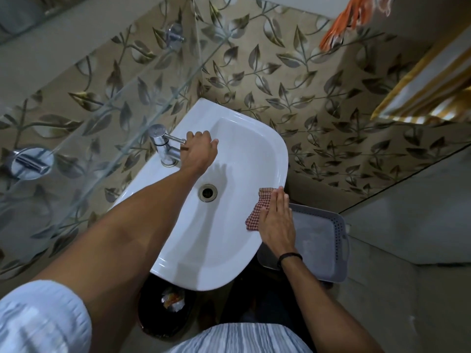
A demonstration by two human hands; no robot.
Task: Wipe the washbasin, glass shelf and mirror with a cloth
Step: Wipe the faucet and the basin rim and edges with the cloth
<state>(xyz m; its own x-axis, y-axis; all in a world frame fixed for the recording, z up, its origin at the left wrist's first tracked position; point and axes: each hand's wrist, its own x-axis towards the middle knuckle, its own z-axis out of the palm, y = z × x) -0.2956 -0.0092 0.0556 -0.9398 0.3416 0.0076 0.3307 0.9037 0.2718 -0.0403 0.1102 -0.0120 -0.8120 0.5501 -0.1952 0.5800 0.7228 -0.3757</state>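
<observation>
Leaf-tiled wall behind washbasin (237, 154): right hand (276, 220), flat, pins cloth (258, 208) on rim at 3 o'clock; left hand (200, 151) curled around tap lever (175, 139).

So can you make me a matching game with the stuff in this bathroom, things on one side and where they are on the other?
Things:
1. cloth
2. tap
3. bin
4. basket

Places:
A. under the front of the washbasin
B. beside the washbasin, lower down
C. at the left hand
D. on the washbasin rim, under the right hand

Pairs: 1-D, 2-C, 3-A, 4-B
</observation>
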